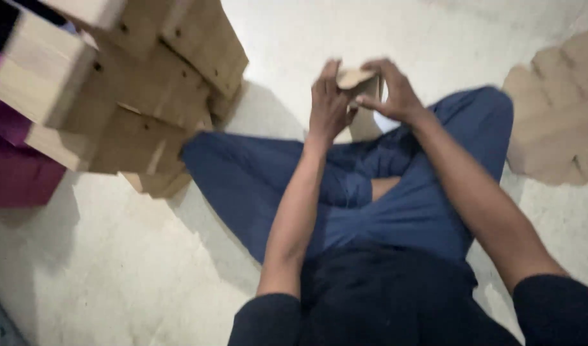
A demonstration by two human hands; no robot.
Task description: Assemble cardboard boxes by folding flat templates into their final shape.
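Stacked wooden boxes crowd the far left; flat cardboard pieces lie at the right. Bare floor stays open near left and far beyond the knees.

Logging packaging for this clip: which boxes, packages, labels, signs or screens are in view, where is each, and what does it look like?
Small cardboard box: held in both hands, left hand and right hand, above the lap; tan, flap open.
Stack of folded boxes: upper left on the floor; tan, blocky, small dark holes.
Flat cardboard sheets: right edge on the floor; tan, notched outlines.
Labels, signs, screens: none visible.
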